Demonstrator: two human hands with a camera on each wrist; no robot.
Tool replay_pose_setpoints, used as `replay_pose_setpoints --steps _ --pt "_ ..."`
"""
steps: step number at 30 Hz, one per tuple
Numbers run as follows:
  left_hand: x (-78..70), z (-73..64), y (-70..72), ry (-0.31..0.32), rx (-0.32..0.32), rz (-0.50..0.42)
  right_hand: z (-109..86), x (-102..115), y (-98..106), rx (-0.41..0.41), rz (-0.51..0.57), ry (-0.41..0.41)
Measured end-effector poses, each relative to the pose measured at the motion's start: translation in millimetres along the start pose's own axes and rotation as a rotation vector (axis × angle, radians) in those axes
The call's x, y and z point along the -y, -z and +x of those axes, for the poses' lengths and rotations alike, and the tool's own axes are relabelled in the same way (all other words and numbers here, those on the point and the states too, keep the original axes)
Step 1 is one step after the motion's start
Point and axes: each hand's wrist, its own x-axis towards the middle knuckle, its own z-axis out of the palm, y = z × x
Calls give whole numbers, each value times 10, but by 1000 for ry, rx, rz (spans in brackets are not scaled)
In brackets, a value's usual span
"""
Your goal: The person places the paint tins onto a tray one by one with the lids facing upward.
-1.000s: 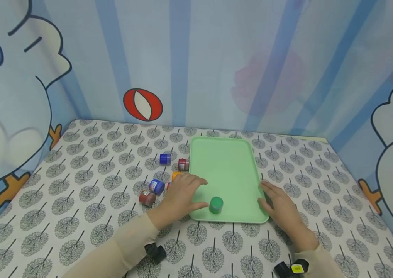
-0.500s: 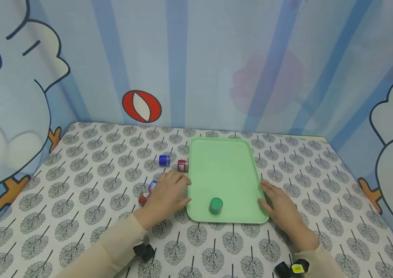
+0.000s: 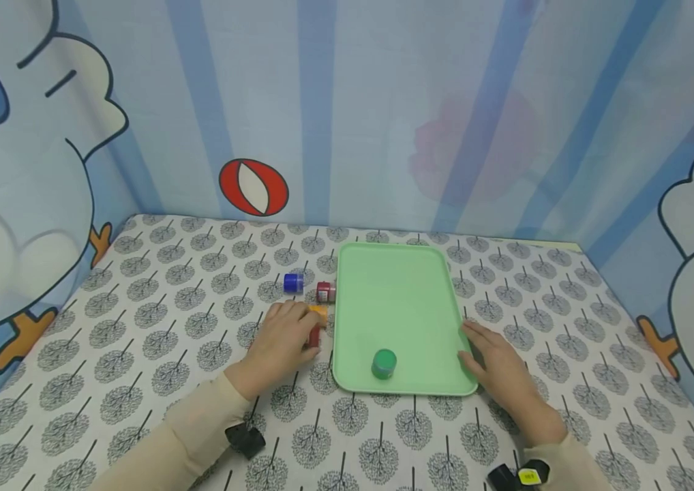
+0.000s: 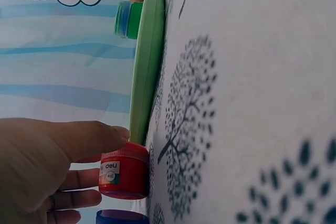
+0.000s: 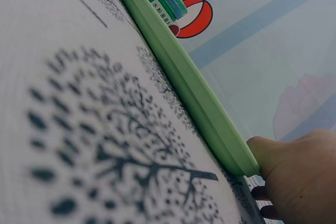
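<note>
In the head view my left hand is left of the light green tray, its thumb and fingers spread about a red paint jar. The left wrist view shows the thumb tip right at the top of that red jar, with the fingers beyond it. My right hand rests at the tray's right rim, thumb and fingertips touching the edge. A green paint jar stands on the tray near its front. An orange jar is partly covered by my left fingers.
Behind my left hand lie a blue jar and a dark red jar, the latter close to the tray's left edge. A tree-print cloth covers the table. A printed curtain hangs at the back.
My left hand moved left from over the tray's edge near the green jar to the red jar beside the tray. The right hand has stayed at the rim.
</note>
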Motion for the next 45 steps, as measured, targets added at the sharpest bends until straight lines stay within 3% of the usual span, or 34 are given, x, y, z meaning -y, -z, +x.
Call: replay_pose_setpoints --steps 7,24,35,45 --pt "43 -5 -36 -25 -41 7 -6 -5 -7 2 0 -3" --pt "83 35 -77 18 37 141 1 6 9 7 2 6" --pt "75 17 -100 -47 -115 127 0 -13 14 -23 -21 38" --pt "-37 38 -28 -114 -162 86 -1 -19 1 -43 -69 54"
